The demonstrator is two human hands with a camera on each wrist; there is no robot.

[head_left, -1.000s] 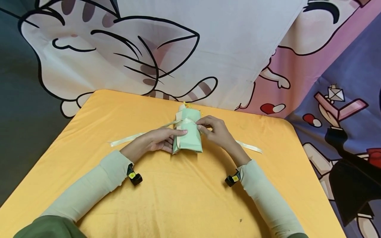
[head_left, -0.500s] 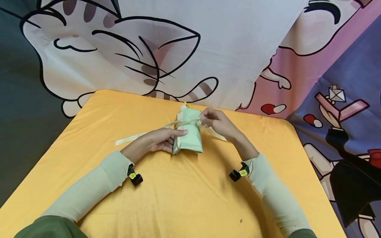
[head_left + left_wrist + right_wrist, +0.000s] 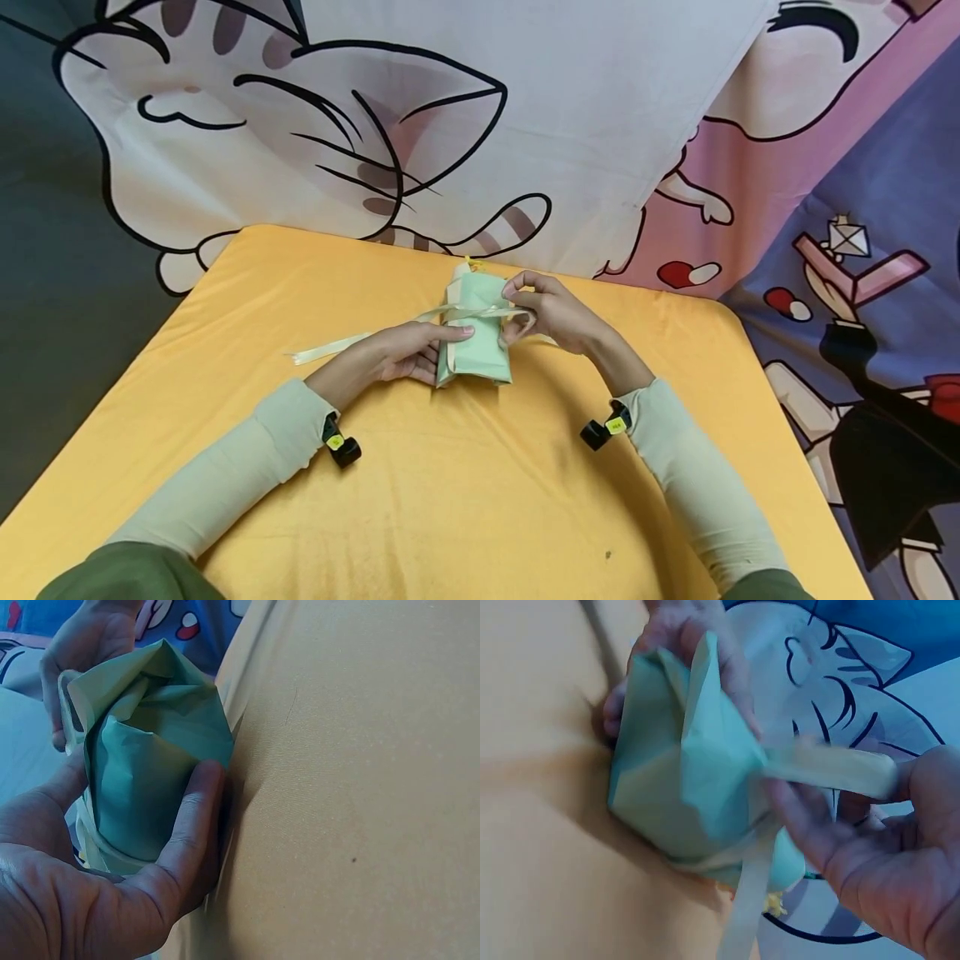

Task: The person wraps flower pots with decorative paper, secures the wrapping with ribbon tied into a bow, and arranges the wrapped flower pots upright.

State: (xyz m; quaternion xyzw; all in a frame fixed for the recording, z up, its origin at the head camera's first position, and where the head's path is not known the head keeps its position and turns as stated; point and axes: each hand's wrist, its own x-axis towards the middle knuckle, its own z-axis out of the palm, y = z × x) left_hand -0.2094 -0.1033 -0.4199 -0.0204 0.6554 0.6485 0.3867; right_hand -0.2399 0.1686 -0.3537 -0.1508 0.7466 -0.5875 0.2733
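A mint-green paper-wrapped bundle stands near the far side of the table, with a cream ribbon round its middle. My left hand grips it from the left, thumb across the front; the left wrist view shows fingers along its other side. At the bundle's right side my right hand holds the ribbon, which bends into a loop at the fingers in the right wrist view. That view is blurred there, so the exact pinch is unclear. Folded paper forms the bundle's near end.
The loose left ribbon tail lies on the yellow tablecloth; another tail hangs down in the right wrist view. Small yellow bits show at the bundle's far end. A cartoon-printed cloth hangs behind the table.
My right hand has moved slightly up and right from the bundle, drawing the ribbon, which now loops at its fingers. The right tail shows less. My left hand keeps its grip.
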